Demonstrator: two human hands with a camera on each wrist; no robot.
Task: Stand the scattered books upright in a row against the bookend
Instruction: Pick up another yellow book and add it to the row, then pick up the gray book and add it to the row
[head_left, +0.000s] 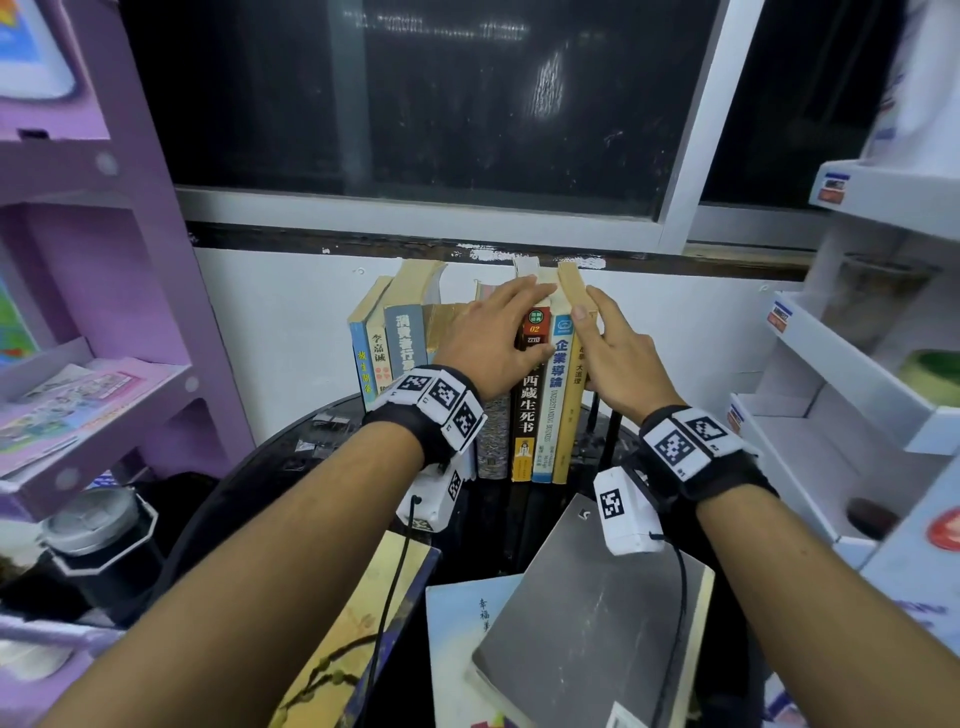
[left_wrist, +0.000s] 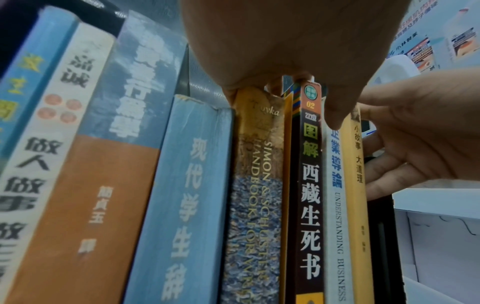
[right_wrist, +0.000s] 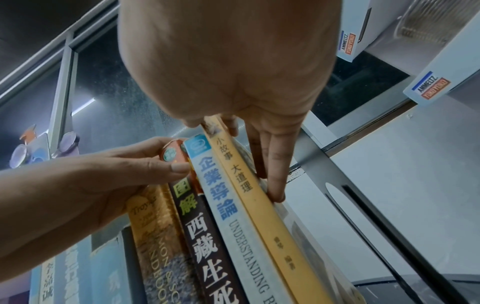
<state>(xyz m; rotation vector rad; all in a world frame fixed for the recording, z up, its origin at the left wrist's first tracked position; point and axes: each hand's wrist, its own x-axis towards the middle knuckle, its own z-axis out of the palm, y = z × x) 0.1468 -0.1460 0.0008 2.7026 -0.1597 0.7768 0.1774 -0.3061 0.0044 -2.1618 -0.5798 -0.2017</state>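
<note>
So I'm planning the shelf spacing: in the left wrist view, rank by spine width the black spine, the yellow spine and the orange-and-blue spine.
1. Orange-and-blue spine, though nearest the camera.
2. Black spine.
3. Yellow spine, only slightly narrower.

Black wristbands (head_left: 415, 421) with white square-coded marker tiles are worn; white camera boxes (head_left: 626, 512) with black cables are hung beneath.

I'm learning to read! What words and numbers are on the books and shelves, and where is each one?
"UNDERSTANDING BUSINESS", "企業導論": pale blue spine
"02", "图解 西藏生死书": dark spine
"小故事 大道理": yellow spine
"SIMON & SCHUSTER HANDBOOK FOR": speckled spine, rest hidden
"现代学生辞": blue spine
"AMMELTZ YOKO YOKO": shelf label
Leftmost spines: blurred.
</note>
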